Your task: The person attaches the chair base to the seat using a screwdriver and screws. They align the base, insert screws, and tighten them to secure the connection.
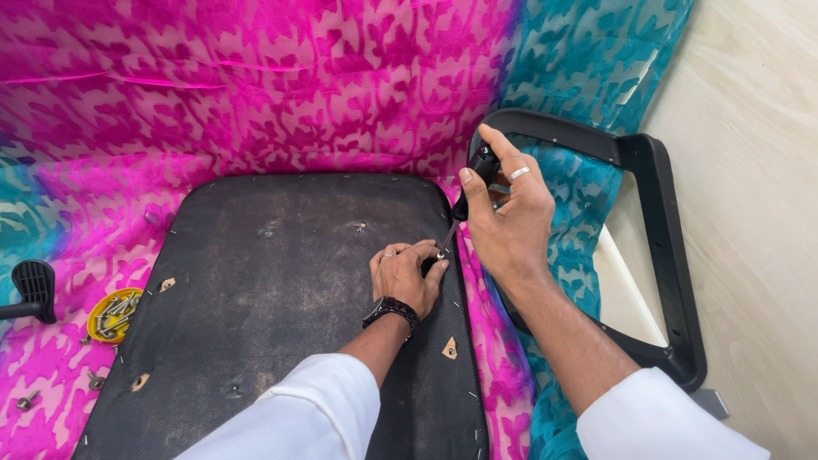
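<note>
The right hand is wrapped tight around the black handle of a screwdriver, up near the right edge of the upturned seat base. The tool's long axis runs on a slant: handle high and to the right, shaft angling down and left, tip pointing at a screw by the base's right edge. The left hand rests flat on the dark underside, fingertips pinched around that screw, right at the tip. The two hands sit close but apart. A black armrest lies just right of the base on the pink and teal cloth. Far left, a yellow lid holds loose screws.
</note>
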